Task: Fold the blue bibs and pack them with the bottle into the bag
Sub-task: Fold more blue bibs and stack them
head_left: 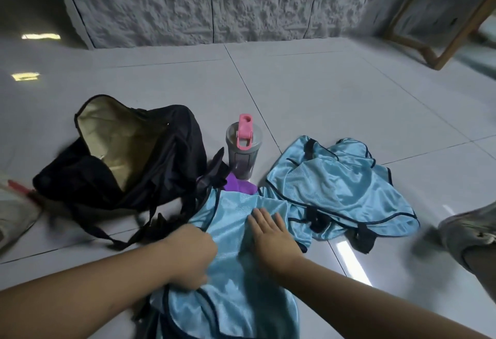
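Note:
A light blue bib (233,271) with dark trim lies on the tiled floor right in front of me. My left hand (192,254) grips its left edge with curled fingers. My right hand (271,234) lies flat on the cloth, fingers straight. A second blue bib (341,185) lies crumpled to the right. A grey bottle (243,150) with a pink lid stands upright between this bib and the black bag (126,156). The bag lies open on the left, its tan lining showing.
A purple item (239,185) peeks out at the foot of the bottle. The bag's black straps (150,220) trail toward my left hand. Shoes sit at the left edge (13,212) and right edge (469,228). A wooden frame (440,30) stands far right by the wall.

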A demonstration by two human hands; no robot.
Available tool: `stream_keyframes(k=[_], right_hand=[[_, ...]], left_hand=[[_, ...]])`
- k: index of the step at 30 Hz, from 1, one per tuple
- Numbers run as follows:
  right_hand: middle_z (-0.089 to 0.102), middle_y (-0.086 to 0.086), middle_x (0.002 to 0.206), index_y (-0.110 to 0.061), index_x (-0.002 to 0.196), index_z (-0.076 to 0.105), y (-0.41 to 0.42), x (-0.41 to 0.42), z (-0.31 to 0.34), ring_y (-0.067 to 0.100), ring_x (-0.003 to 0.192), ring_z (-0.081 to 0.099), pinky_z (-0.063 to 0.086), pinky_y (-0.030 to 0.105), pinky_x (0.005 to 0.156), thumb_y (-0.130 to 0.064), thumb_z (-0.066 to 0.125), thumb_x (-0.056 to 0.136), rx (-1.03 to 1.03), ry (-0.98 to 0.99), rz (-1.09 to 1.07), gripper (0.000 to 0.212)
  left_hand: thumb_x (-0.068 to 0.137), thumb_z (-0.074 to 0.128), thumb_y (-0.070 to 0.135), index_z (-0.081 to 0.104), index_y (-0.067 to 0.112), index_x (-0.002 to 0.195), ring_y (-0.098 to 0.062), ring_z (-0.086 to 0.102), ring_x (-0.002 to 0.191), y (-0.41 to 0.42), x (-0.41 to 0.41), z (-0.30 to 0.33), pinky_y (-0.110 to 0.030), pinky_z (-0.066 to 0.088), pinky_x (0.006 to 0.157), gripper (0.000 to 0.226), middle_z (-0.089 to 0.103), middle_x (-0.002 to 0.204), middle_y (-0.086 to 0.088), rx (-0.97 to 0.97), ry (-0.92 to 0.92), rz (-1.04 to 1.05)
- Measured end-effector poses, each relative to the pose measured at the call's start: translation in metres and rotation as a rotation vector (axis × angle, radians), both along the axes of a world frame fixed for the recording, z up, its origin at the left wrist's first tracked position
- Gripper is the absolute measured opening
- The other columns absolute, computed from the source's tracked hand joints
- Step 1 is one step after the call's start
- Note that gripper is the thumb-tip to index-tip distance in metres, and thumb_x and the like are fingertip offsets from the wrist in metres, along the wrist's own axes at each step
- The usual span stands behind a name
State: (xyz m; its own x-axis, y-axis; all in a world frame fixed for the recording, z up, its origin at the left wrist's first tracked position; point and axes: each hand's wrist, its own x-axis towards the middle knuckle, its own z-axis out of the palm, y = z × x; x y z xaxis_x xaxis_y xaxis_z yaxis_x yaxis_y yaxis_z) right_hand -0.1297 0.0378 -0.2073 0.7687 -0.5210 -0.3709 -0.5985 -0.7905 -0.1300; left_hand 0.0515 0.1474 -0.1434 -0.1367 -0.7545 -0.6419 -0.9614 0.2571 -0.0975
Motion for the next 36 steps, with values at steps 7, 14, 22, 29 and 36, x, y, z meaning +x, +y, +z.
stream_keyframes(k=[7,14,22,29,36], right_hand=[[0.027,0.013,0.166,-0.005,0.157,0.034,0.028,0.006,0.002,0.030,0.155,0.013,-0.001,0.055,0.125,-0.054,0.023,0.087,-0.103,-0.070,-0.042,0.086],[0.049,0.015,0.154,-0.005,0.147,0.052,0.054,0.009,-0.028,0.033,0.149,0.035,0.018,0.061,0.115,-0.050,0.056,0.082,-0.139,-0.136,-0.145,0.079],[-0.012,0.008,0.169,-0.011,0.162,-0.002,0.055,0.021,-0.047,0.028,0.154,-0.024,-0.016,0.063,0.120,-0.048,0.022,0.100,-0.146,-0.132,-0.092,0.076],[-0.006,0.009,0.170,-0.010,0.162,0.003,0.052,0.021,-0.055,0.030,0.156,-0.016,-0.003,0.066,0.121,-0.051,0.021,0.102,-0.104,-0.163,-0.098,0.075],[0.062,-0.002,0.126,-0.020,0.127,0.060,0.011,0.016,-0.015,0.022,0.120,0.054,0.040,0.042,0.107,-0.034,0.045,0.091,-0.032,-0.492,-0.168,0.042]], left_hand=[[0.091,0.057,0.025,0.063,0.019,0.113,-0.028,0.062,0.111,-0.005,-0.026,0.015,-0.038,0.046,0.088,0.023,0.066,0.117,-0.006,-0.095,-0.108,0.072],[0.090,0.043,0.043,0.061,0.004,0.140,-0.038,0.049,0.141,0.008,-0.027,-0.068,-0.050,0.028,0.116,0.066,0.058,0.145,-0.022,-0.528,0.157,0.322],[0.105,0.017,0.062,0.041,0.008,0.155,-0.030,0.026,0.154,0.014,0.004,-0.115,-0.050,0.023,0.117,0.077,0.032,0.165,-0.015,-0.596,0.191,0.254],[0.105,0.021,0.062,0.036,0.009,0.157,-0.029,0.022,0.156,0.013,0.007,-0.123,-0.047,0.019,0.119,0.076,0.028,0.167,-0.014,-0.651,0.219,0.232],[0.092,0.046,0.040,0.072,0.015,0.111,-0.029,0.065,0.105,-0.018,-0.013,-0.096,-0.044,0.048,0.093,0.041,0.071,0.105,-0.003,-0.828,0.327,0.310]])
